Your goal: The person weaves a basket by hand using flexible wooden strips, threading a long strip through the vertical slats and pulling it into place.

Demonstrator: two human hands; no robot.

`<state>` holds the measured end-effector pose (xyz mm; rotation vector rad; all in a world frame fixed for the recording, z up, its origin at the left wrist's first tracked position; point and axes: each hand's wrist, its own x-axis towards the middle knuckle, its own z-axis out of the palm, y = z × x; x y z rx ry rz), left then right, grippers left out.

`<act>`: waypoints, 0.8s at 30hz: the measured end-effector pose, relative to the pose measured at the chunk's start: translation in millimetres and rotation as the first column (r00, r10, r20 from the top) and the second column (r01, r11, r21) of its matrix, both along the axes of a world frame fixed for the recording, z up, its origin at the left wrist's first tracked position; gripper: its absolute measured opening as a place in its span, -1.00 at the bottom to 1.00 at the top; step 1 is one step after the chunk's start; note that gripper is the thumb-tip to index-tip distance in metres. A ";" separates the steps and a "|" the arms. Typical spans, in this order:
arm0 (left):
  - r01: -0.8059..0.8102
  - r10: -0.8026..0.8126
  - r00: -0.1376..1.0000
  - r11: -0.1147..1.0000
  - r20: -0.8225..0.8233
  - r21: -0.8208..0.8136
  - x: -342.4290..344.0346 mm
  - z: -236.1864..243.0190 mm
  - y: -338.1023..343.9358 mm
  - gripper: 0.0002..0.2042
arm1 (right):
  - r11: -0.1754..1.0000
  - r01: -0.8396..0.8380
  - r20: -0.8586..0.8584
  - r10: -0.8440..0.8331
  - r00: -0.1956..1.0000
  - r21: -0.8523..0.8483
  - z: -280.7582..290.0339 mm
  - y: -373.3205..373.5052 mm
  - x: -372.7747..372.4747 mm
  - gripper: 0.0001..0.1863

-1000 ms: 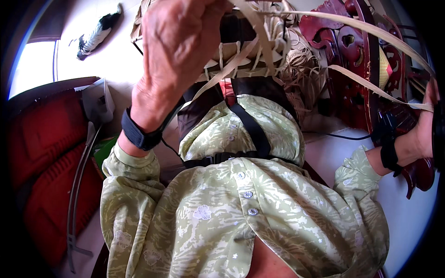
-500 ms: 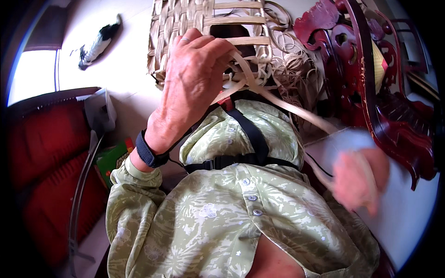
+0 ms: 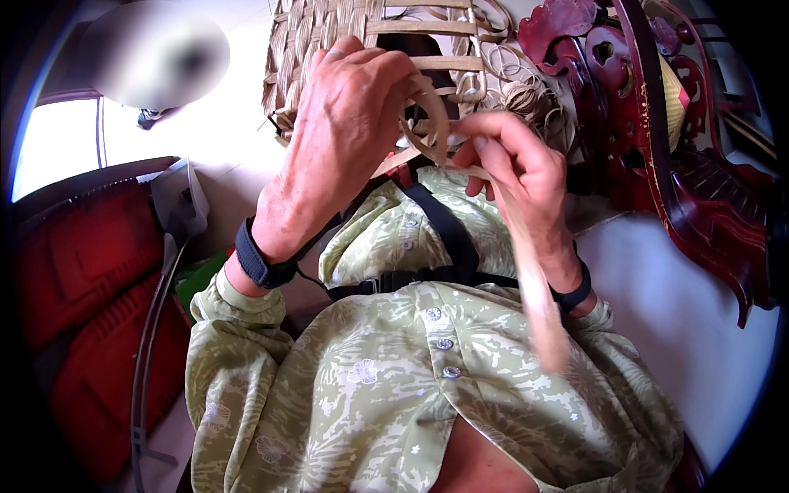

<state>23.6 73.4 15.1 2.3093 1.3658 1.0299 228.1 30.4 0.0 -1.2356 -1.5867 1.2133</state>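
Note:
My left hand (image 3: 349, 107) is closed at the near edge of a woven panel (image 3: 300, 57) of flat tan strips. A strip curls in a loop (image 3: 434, 135) beside its fingers; the fingertips are partly hidden behind the hand. Just right of that loop, my right hand (image 3: 526, 168) pinches the same kind of flat, pale strip (image 3: 534, 283). From its fingers the strip's loose length hangs toward me over my shirt, its lower end smeared by motion. On the panel's right part, a few cross strips (image 3: 444, 63) span a dark gap.
A tangled bundle of strips (image 3: 530, 103) lies to the right of the panel. Dark red carved wooden furniture (image 3: 657, 156) stands on the right. At the left are a red seat (image 3: 107, 304), a thin curved metal stand (image 3: 148, 353) and a green box (image 3: 197, 279).
My right hand has come from the lower right up to the loop beside my left hand, bringing the strip along. The left hand has stayed nearly in place.

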 end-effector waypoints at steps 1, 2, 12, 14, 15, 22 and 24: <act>0.004 -0.005 0.999 1.000 -0.040 -0.015 -1.3 -0.3 -1.4 -0.95 | 0.995 0.077 0.068 -0.073 0.995 -0.058 -5.5 -1.0 -4.1 -0.82; 0.007 -0.010 0.997 1.000 -0.080 -0.031 -2.7 1.7 -1.6 -0.91 | 1.000 0.024 0.171 -0.025 0.985 0.009 -2.9 -0.8 -10.0 -0.81; 0.075 -0.073 0.993 0.997 0.093 -0.015 -20.8 -1.5 1.8 -0.97 | 0.954 -0.041 -0.339 -0.065 0.938 -0.297 -19.9 6.2 -34.0 -0.73; 0.063 -0.061 0.996 0.998 0.069 -0.030 -19.3 -0.8 0.1 -0.97 | 0.996 0.066 -0.121 -0.073 0.990 -0.060 -25.0 6.6 -40.2 -0.76; 0.073 -0.072 0.996 0.997 0.048 -0.033 -18.0 -1.1 0.4 -0.97 | 0.993 0.096 -0.035 -0.094 0.995 0.067 -26.8 5.5 -42.6 -0.79; 0.087 -0.084 0.986 0.996 -0.143 0.016 -16.8 -5.8 -11.3 -0.92 | 0.764 0.087 0.381 -0.413 0.827 0.639 -8.9 4.9 -8.0 -0.82; 0.047 -0.022 0.979 0.992 -0.202 0.117 -18.9 -13.9 -16.1 -0.96 | 0.757 0.205 0.427 -0.545 0.722 0.620 8.5 13.3 30.7 -0.80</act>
